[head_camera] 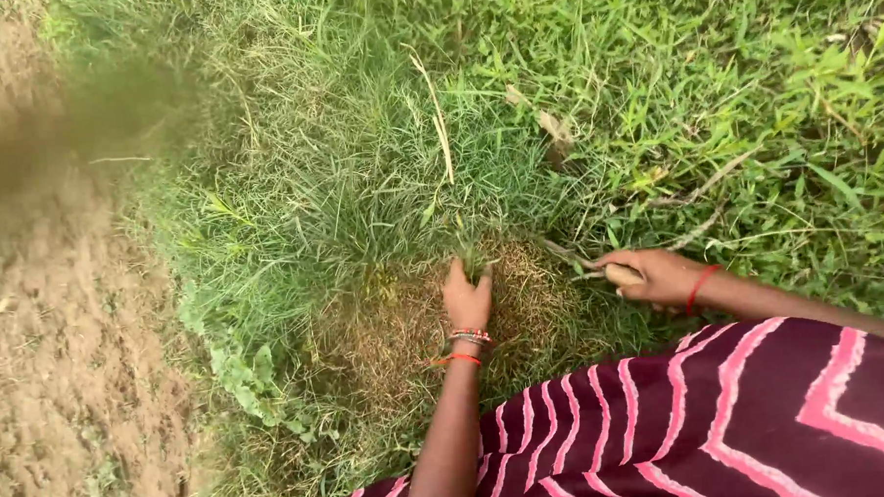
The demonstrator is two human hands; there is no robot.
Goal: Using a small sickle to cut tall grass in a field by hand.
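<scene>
- Head view: left hand (466, 297) clutches a tuft of grass (401, 206) at its base, above a cropped brown patch (406, 328).
- At three o'clock, right hand (658, 273) wraps a sickle's wooden handle (622, 275), blade buried in grass.
- Bare soil (54, 370) lies at nine o'clock.

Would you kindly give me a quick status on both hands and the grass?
Left hand gripping grass tuft at base. Right hand shut on sickle handle, blade low in the grass. Cut stubble patch below; nothing blocking.
</scene>
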